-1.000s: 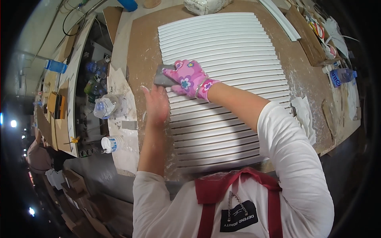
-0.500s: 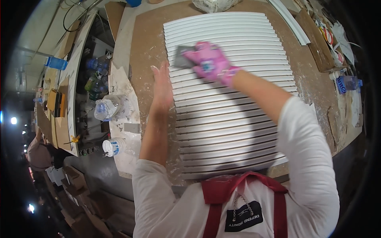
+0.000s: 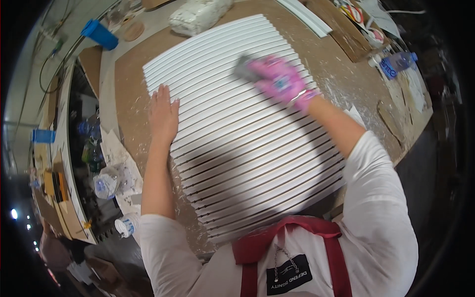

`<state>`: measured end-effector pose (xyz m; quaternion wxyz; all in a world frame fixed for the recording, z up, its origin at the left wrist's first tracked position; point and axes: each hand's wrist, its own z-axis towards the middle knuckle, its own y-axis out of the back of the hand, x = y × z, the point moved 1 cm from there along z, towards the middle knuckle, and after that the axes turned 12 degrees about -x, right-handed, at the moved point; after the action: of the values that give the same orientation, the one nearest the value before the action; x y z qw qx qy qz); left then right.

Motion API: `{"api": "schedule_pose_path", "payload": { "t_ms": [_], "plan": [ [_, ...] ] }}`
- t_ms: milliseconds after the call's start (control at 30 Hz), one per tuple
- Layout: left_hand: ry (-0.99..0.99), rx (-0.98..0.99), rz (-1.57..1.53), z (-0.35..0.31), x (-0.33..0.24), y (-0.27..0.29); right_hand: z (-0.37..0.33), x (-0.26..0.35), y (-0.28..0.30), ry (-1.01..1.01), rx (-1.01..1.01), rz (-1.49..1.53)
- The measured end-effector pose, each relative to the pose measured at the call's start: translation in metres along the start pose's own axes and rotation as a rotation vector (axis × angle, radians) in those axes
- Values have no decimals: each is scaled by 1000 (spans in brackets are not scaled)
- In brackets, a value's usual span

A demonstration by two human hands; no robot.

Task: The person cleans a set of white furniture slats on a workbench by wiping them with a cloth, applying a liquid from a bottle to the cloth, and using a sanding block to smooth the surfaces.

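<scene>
White slatted strips [image 3: 217,133] lie side by side in a wide panel on a brown board. My right hand [image 3: 284,81], in a pink patterned glove, grips a grey sanding block [image 3: 246,68] against the upper middle of the slats. Motion blurs the block and the glove's fingertips. My bare left hand [image 3: 164,113] rests flat on the left ends of the slats, its fingers stretched out and pointing away from me. A shadow falls across the lower slats.
A white wrapped bundle [image 3: 198,16] sits beyond the panel. Long white strips [image 3: 304,18] and a wooden box edge [image 3: 341,29] are at far right. Plastic bottles [image 3: 396,63] stand right; a cut clear jug [image 3: 108,182] and white cup [image 3: 126,225] left.
The view has turned, so the panel appears tilted. My left hand has come from beside the panel's edge onto the slats. The right hand has moved the block rightward across them.
</scene>
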<state>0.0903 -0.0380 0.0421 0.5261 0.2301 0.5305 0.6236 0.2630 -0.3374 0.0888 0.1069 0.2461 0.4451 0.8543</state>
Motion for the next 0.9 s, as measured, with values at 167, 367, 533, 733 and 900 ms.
{"api": "schedule_pose_path", "payload": {
  "t_ms": [167,367,533,733,900],
  "plan": [
    [-46,-44,34,0,-1,-2,-30,-96,81,-270,-42,-463],
    [-91,-51,73,-1,6,2,-46,-72,38,-144,9,-175],
    [-58,-33,39,-1,-4,-1,-72,-163,106,-485,44,-420],
    [-38,-62,42,-11,13,1,-126,-69,165,-508,-2,-347],
    [-6,41,203,-1,-16,15,-300,-9,158,-647,140,-189]
  ]
}}
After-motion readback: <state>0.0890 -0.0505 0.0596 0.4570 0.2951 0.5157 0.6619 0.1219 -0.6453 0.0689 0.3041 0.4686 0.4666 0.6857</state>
